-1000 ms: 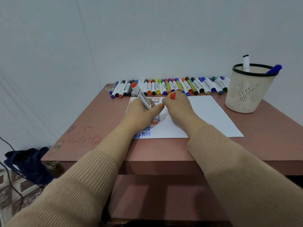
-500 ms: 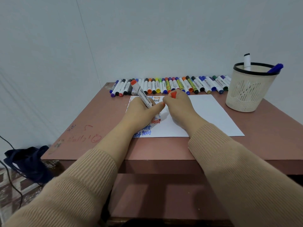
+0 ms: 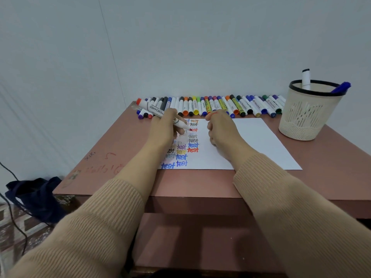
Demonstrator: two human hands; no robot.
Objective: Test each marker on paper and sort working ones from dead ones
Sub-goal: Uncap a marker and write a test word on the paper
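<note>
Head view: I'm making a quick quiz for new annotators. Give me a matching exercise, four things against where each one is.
Things:
1. uncapped red marker
2. red cap
3. black-capped white marker
4. row of markers

Places:
a. standing in the basket
b. along the far edge of the table
c. held in the left hand
d. held in the right hand

Pairs: 1-c, 2-d, 3-a, 4-b

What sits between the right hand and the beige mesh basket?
Head view: only the bare part of the white sheet of paper, then a strip of reddish-brown tabletop, separate the right hand from the beige mesh plastic basket.
</note>
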